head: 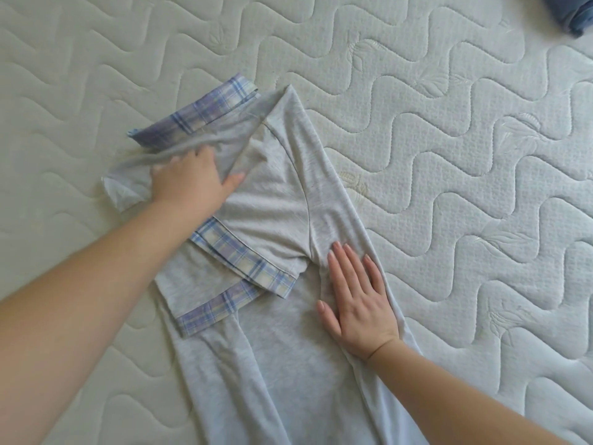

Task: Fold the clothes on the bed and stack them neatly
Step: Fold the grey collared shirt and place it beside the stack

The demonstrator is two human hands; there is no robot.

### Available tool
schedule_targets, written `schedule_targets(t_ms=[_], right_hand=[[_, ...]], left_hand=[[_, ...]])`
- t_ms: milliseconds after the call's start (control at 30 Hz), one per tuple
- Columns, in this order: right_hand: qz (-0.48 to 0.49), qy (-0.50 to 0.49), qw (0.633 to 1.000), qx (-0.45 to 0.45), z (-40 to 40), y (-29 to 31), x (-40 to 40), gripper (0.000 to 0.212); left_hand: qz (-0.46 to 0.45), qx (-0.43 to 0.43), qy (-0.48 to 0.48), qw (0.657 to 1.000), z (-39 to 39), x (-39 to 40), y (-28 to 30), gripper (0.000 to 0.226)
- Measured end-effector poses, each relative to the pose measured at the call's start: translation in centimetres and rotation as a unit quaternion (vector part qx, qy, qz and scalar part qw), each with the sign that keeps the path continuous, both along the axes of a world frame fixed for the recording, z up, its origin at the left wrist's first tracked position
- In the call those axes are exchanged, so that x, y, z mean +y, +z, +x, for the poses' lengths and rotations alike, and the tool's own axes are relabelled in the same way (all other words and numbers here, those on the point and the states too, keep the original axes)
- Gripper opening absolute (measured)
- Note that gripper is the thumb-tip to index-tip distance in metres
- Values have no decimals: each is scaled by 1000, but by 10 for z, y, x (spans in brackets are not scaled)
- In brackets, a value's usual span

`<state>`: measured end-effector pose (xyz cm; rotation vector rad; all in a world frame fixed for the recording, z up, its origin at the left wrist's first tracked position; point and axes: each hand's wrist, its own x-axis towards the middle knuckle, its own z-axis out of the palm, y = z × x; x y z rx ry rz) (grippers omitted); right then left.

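Grey shirt (272,348) lengthwise, collar away; left hand (189,181) gripping its fold, right hand (356,303) flat, fingers straight.

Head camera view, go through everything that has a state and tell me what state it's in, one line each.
grey shirt: lying on the mattress, partly folded, both plaid-trimmed sleeves turned in over the body.
left hand: on the shirt's upper left part, fingers blurred, grip unclear.
right hand: flat, fingers straight, pressing the shirt near the armpit.
blue garment: at the top right corner, mostly out of frame.
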<state>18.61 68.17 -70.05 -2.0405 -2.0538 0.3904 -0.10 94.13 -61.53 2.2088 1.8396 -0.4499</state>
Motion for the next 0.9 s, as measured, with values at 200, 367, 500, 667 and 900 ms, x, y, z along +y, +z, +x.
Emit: schedule_targets(t_ms=[200,367,500,667,900], right_hand=[[-8,0,1000,-12,-1,4,0,69],[-15,-1,999,-32,-2,2,1,72],[-19,2,999,-39,-1,0,1,71],[-32,-5,999,-17,-4,18,3,63],[-31,-271,885,377,13,74,97,38]], left_hand=[[-10,-102,94,990,-28,-28,5,33],[-49,-233,179,955,-25,-50,6,48],[55,-318,186,928,-13,-61,17,17],[69,-346,81,932,17,-90,30,36],[59,-388,51,918,44,-123,21,19]])
